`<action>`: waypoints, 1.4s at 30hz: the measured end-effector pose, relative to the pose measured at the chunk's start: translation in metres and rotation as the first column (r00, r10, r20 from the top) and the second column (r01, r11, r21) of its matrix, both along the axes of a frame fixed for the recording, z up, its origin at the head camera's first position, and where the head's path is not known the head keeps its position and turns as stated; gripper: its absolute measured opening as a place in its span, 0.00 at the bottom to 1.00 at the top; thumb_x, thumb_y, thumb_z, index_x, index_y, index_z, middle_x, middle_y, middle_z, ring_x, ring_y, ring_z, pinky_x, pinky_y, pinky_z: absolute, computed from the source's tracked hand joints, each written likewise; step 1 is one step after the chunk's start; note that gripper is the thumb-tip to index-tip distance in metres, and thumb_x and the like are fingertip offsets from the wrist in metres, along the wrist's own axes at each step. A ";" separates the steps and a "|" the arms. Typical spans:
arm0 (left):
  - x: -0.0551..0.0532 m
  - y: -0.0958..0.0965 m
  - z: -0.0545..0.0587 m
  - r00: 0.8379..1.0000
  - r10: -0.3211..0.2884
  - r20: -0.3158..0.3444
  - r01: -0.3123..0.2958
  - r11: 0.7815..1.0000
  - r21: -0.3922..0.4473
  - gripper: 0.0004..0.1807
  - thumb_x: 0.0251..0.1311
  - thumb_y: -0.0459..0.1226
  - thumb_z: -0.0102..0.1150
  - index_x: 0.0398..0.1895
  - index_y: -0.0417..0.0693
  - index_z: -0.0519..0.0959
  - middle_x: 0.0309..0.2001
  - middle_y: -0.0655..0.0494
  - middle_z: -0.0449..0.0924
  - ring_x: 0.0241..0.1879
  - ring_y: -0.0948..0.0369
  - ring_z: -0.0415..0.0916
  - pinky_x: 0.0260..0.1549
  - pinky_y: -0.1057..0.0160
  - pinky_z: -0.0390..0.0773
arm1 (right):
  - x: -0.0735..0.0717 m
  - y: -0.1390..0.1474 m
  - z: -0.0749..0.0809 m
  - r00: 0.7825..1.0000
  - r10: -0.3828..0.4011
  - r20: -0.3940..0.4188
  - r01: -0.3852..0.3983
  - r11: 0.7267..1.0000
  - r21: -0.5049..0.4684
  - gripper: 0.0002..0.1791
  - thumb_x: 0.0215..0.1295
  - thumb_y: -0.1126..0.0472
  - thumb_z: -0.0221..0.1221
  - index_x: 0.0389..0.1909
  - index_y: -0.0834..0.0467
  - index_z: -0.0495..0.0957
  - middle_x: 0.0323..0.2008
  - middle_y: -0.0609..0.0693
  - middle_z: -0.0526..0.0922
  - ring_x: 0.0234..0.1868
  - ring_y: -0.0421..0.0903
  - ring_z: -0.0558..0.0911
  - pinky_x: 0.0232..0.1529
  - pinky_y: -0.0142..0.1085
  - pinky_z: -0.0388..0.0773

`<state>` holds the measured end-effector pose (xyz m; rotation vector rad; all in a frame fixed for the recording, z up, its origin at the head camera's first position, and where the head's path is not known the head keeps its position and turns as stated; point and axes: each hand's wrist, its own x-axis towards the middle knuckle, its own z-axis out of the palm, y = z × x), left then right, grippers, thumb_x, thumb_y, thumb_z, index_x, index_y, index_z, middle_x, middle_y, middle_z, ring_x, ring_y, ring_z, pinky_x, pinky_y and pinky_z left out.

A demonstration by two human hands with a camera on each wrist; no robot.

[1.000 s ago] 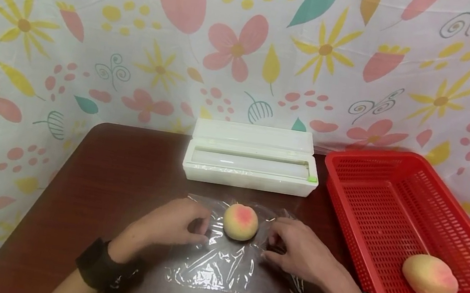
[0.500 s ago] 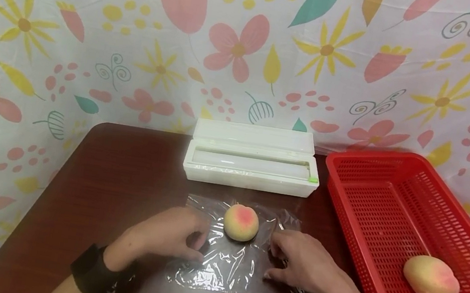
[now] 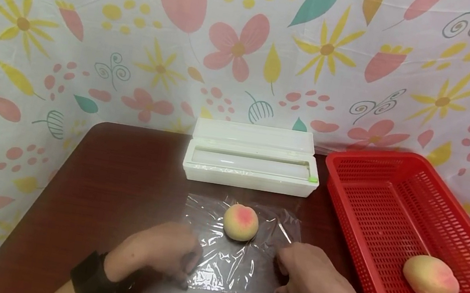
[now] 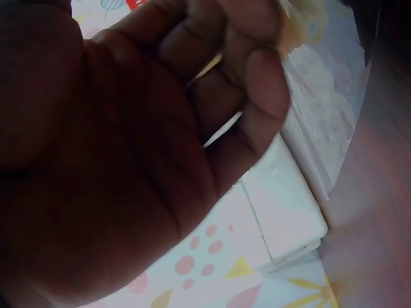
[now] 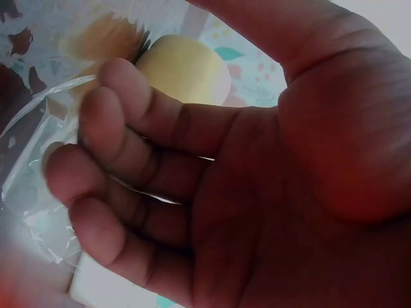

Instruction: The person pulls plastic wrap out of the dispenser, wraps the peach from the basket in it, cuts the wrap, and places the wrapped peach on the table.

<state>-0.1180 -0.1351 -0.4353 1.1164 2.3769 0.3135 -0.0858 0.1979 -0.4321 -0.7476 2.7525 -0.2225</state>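
A peach (image 3: 240, 223) rests on a sheet of clear plastic wrap (image 3: 238, 273) spread over the dark table. My left hand (image 3: 167, 248) is at the sheet's front left corner, its fingertips right at the film's edge. At the opposite front corner, my right hand (image 3: 307, 274) has its thumb low by the edge. Loosely bent fingers (image 4: 225, 96) show in the left wrist view, with nothing seen in the palm. In the right wrist view, the fingers (image 5: 103, 122) also curve loosely, overlapping the film (image 5: 38, 173), with the peach (image 5: 183, 70) beyond.
Behind the sheet stands a white plastic-wrap dispenser (image 3: 250, 180) with its lid raised and a roll inside. A red basket (image 3: 369, 227) at the right holds another peach (image 3: 431, 278). A floral cloth (image 3: 238, 66) hangs behind the table (image 3: 121, 175).
Both hands have moved toward me along the sides of the sheet, from beside the peach to its front corners. The right hand has also shifted slightly right. The peach stays in place.
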 end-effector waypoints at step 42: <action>0.005 0.008 -0.007 0.997 0.007 -0.080 -0.012 0.998 -0.063 0.17 0.38 0.43 0.79 0.11 0.66 0.75 0.12 0.78 0.66 0.17 0.70 0.66 0.17 0.68 0.67 | 0.002 -0.001 -0.010 0.995 0.087 0.038 -0.089 0.995 0.046 0.22 0.45 0.71 0.68 0.13 0.46 0.67 0.15 0.40 0.67 0.18 0.41 0.67 0.19 0.42 0.74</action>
